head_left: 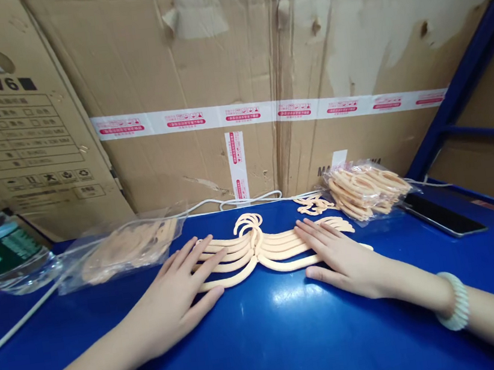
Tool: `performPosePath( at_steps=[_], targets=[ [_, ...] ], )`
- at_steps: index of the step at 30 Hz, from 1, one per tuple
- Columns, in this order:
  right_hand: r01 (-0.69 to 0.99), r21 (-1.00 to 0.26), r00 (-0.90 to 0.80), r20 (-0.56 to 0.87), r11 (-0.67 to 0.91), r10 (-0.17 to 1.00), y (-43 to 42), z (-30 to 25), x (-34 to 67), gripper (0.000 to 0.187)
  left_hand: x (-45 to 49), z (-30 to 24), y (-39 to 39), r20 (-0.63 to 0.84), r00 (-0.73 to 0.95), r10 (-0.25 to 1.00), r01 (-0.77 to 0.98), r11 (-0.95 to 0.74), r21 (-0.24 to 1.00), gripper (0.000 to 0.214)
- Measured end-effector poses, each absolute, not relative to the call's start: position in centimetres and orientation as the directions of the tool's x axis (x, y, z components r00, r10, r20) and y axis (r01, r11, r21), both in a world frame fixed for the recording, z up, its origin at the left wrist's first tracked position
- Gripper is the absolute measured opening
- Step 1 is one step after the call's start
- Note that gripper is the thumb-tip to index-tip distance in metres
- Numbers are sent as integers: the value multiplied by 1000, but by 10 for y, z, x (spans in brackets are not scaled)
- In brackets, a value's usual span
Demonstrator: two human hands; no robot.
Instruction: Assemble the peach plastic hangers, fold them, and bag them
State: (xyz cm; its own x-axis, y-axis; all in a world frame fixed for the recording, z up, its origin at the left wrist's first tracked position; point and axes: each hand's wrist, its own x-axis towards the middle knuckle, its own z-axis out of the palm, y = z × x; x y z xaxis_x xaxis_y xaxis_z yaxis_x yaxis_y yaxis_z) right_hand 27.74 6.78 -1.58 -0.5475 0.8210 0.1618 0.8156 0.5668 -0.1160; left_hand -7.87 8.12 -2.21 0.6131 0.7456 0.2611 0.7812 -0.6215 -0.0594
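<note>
A row of beige clothes hangers (234, 265) lies flat on the blue tabletop, nested close together, with their curved hooks (247, 222) bunched at the far side. My left hand (183, 293) rests palm down over the hangers' left ends, fingers stretched out and spread. Over the right ends lies my right hand (341, 257), also flat with its fingers apart and a pale beaded bracelet on the wrist. Neither hand is wrapped round a hanger. The ends beneath both palms are hidden. Several loose beige pieces (315, 204) lie behind my right hand.
A clear bag (132, 245) of beige items lies left, beside a water bottle (5, 253). At right are another filled bag (366, 189) and a black phone (444, 213). A white cable (24, 326) crosses the table. Cardboard boxes (181, 169) wall the back; a blue frame (456, 84) stands right.
</note>
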Motion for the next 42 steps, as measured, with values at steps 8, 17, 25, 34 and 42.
performPosePath(
  at_steps=[8, 17, 25, 34, 42],
  targets=[
    [833, -62, -543, 102, 550, 833, 75, -15, 286, 78, -77, -17, 88, 105, 586, 803, 803, -594, 57, 54],
    [816, -71, -566, 95, 573, 819, 92, -11, 298, 75, -60, -17, 83, 95, 541, 835, 832, -549, 85, 49],
    [805, -20, -581, 181, 594, 794, 92, -14, 299, 71, -63, -24, 84, 338, 561, 755, 804, -594, -7, 45],
    [748, 55, -629, 378, 662, 679, 87, -19, 300, 55, -39, 1, 13, 346, 805, 482, 564, -803, -193, 38],
    [610, -49, -698, 438, 791, 566, 59, -1, 281, 27, -34, -3, 12, 279, 836, 473, 523, -839, -147, 44]
  ],
)
